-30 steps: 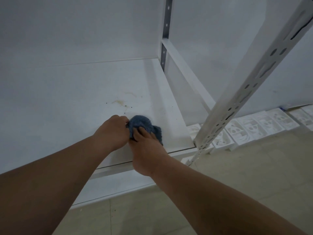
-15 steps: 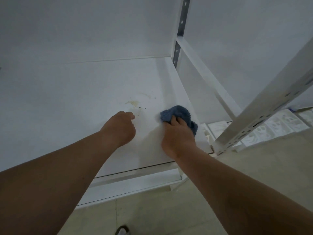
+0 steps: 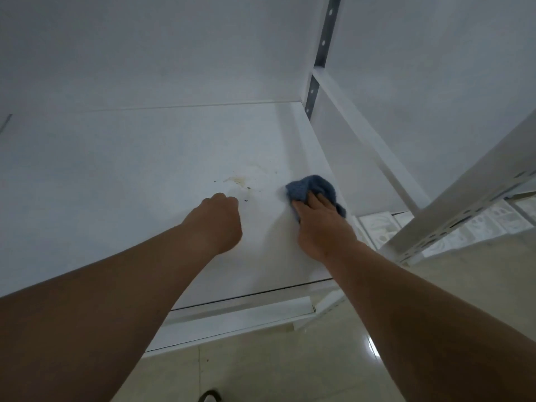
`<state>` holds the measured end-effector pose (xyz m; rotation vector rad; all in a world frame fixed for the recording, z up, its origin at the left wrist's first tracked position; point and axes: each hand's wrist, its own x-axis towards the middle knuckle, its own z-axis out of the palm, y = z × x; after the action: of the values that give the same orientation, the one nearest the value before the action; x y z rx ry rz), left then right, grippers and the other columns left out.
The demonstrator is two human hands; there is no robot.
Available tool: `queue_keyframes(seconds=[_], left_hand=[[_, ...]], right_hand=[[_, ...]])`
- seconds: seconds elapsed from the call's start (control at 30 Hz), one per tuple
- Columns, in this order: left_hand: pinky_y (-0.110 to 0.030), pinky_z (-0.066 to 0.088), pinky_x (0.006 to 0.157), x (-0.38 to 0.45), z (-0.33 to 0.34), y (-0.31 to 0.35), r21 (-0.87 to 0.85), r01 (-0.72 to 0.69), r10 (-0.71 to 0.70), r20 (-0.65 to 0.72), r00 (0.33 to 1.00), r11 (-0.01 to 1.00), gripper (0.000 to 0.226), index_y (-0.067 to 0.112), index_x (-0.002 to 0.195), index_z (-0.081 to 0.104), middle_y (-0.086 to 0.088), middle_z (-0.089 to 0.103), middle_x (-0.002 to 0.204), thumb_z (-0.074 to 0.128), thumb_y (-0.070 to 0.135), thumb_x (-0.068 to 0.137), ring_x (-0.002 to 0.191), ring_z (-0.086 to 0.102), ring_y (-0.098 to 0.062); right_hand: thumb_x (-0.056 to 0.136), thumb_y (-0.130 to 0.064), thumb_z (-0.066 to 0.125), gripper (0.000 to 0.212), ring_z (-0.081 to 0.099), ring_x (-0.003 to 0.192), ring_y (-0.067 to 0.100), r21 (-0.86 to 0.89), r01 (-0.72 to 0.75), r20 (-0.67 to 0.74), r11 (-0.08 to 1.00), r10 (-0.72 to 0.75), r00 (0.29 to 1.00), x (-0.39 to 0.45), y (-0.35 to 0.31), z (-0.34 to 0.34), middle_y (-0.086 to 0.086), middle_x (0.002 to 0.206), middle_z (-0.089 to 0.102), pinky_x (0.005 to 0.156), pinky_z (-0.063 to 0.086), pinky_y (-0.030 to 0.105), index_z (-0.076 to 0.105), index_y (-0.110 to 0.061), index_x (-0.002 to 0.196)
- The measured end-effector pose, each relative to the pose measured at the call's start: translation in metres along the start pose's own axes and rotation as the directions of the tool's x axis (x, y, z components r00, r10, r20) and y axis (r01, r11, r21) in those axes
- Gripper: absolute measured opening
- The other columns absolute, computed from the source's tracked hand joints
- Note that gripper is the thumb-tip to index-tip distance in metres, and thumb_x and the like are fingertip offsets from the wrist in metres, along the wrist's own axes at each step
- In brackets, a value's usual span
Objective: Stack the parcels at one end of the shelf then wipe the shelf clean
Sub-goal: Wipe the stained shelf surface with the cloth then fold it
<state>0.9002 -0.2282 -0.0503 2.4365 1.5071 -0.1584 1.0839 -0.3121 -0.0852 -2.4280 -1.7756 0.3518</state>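
Observation:
My right hand [image 3: 317, 224] holds a bunched blue cloth [image 3: 311, 188] against the white shelf board [image 3: 130, 175] near its right end. My left hand [image 3: 219, 224] rests on the board as a loose fist to the left of the cloth, with nothing visible in it. A yellowish stain with dark specks [image 3: 239, 181] lies on the board just beyond my left hand, left of the cloth. No parcels are in view.
A grey slotted upright [image 3: 319, 56] stands at the shelf's back right corner, and a white slotted post [image 3: 464, 204] slants across the right. White patterned tiles [image 3: 478, 224] lean in a row on the floor at right. A lower shelf edge [image 3: 232, 320] shows below.
My right hand has carried the cloth right and farther onto the board, away from my left hand. My left hand stays in a fist near the stain. The view has shifted left.

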Motion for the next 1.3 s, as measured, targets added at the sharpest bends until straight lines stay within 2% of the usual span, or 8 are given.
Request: queue_keyframes(seconds=[0.2,0.33,0.5,0.7,0.83,0.97,1.13,1.3], left_hand=[[-0.034,0.047,0.081,0.009,-0.009,0.002,0.079,0.037,-0.041,0.043,0.998,0.996,0.024,0.006,0.11,0.06,-0.013,0.059,0.116,0.045,0.011,0.093,0.106,0.059,-0.03],[-0.03,0.046,0.078,0.006,-0.003,-0.003,0.093,0.011,-0.013,0.023,1.0,0.996,0.021,0.006,0.104,0.062,-0.01,0.059,0.111,0.045,0.01,0.092,0.101,0.06,-0.027],[-0.024,0.043,0.077,0.006,-0.009,-0.013,0.082,-0.049,0.046,0.049,0.998,0.995,0.023,0.005,0.091,0.061,-0.01,0.061,0.111,0.038,0.006,0.095,0.095,0.058,-0.019],[-0.034,0.048,0.081,0.013,-0.009,-0.052,0.084,-0.003,0.01,-0.09,0.996,0.996,0.021,0.004,0.098,0.064,-0.016,0.057,0.108,0.046,0.007,0.087,0.091,0.058,-0.028],[-0.038,0.048,0.095,0.013,-0.009,-0.049,0.082,0.064,-0.058,-0.069,0.996,0.995,0.027,0.005,0.109,0.063,-0.012,0.056,0.117,0.047,0.009,0.088,0.108,0.058,-0.029],[-0.035,0.051,0.088,0.018,-0.017,-0.044,0.141,0.053,-0.052,-0.012,0.999,0.989,0.024,0.006,0.101,0.063,-0.01,0.057,0.11,0.045,0.011,0.087,0.102,0.059,-0.027],[-0.033,0.05,0.085,0.02,-0.021,-0.045,0.15,0.066,-0.073,0.041,0.997,0.987,0.014,0.008,0.085,0.059,-0.004,0.054,0.092,0.049,0.015,0.091,0.097,0.06,-0.024],[-0.029,0.043,0.069,0.027,-0.023,-0.059,0.158,0.093,-0.098,0.022,0.995,0.983,0.028,0.014,0.063,0.048,0.002,0.046,0.066,0.045,0.013,0.091,0.067,0.048,-0.016]], right_hand=[[0.096,-0.018,0.034,0.057,0.021,0.143,0.031,-0.031,-0.282,0.021,0.959,0.283,0.959,-0.008,-0.028,-0.005,0.012,0.157,0.023,0.115,0.021,0.047,0.024,-0.018,0.153],[0.088,-0.022,0.049,0.057,0.032,0.136,0.03,-0.1,0.011,0.01,0.995,-0.01,1.0,-0.035,-0.079,0.005,0.006,0.147,0.038,0.107,0.029,0.048,0.041,-0.02,0.144],[0.085,-0.025,0.051,0.046,0.043,0.126,0.025,-0.083,0.347,0.0,0.934,-0.348,0.937,-0.039,-0.101,0.017,-0.004,0.131,0.056,0.105,0.029,0.045,0.059,-0.022,0.13],[0.089,-0.025,0.05,0.051,0.038,0.135,0.022,-0.063,0.371,-0.035,0.927,-0.374,0.927,0.006,-0.096,0.017,-0.008,0.144,0.048,0.107,0.033,0.044,0.051,-0.033,0.139],[0.094,-0.025,0.043,0.056,0.025,0.143,0.021,-0.068,0.158,-0.035,0.985,-0.161,0.986,0.023,-0.071,0.006,-0.008,0.155,0.032,0.112,0.026,0.044,0.033,-0.035,0.148],[0.088,-0.021,0.046,0.053,0.036,0.134,0.027,-0.125,0.047,-0.088,0.991,-0.059,0.994,0.012,-0.069,0.006,-0.001,0.143,0.047,0.103,0.035,0.045,0.046,-0.026,0.141],[0.071,-0.021,0.06,0.045,0.057,0.108,0.028,-0.12,0.359,-0.167,0.926,-0.375,0.912,-0.007,-0.11,0.031,-0.002,0.112,0.068,0.089,0.041,0.046,0.07,-0.02,0.115],[0.088,-0.025,0.05,0.05,0.036,0.134,0.019,-0.058,0.428,-0.046,0.902,-0.431,0.901,0.021,-0.128,0.024,-0.013,0.142,0.048,0.107,0.029,0.044,0.051,-0.032,0.137]])
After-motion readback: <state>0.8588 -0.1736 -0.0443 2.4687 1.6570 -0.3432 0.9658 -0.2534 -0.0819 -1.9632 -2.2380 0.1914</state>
